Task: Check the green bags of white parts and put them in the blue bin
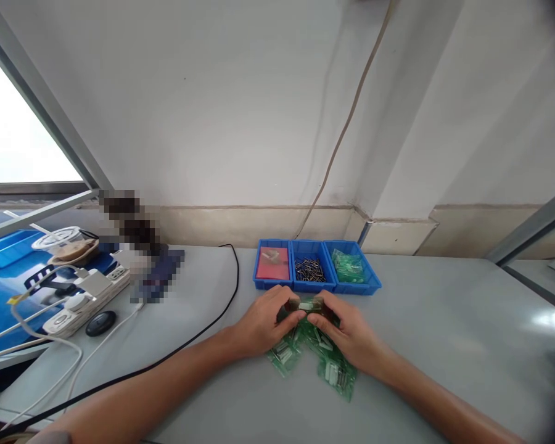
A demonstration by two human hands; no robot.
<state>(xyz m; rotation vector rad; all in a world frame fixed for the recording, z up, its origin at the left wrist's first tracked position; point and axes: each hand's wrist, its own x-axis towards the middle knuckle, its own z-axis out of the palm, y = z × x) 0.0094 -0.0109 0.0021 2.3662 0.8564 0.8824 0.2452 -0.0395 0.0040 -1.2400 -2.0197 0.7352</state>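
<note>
Between my two hands is a small green plastic bag (pixel 306 306) with something pale inside. My left hand (pixel 271 317) pinches its left side with thumb and fingers. From the right, my right hand (pixel 345 327) grips the other side the same way. Under and in front of the hands lie several more green bags (pixel 337 375), holding white and metal pieces; my hands partly cover them. Just beyond stand three joined blue trays: the left tray (pixel 258 282) holds a red sheet with small clear bags, the middle tray (pixel 309 287) metal screws, the right tray (pixel 372 285) folded green bags.
A black cable (pixel 203 332) crosses the grey table (pixel 425 320) on the left, passing by my left forearm. Farther left are a black mouse (pixel 100 323), a white power strip (pixel 65 324) with plugs and white cords. A wall rises behind the trays.
</note>
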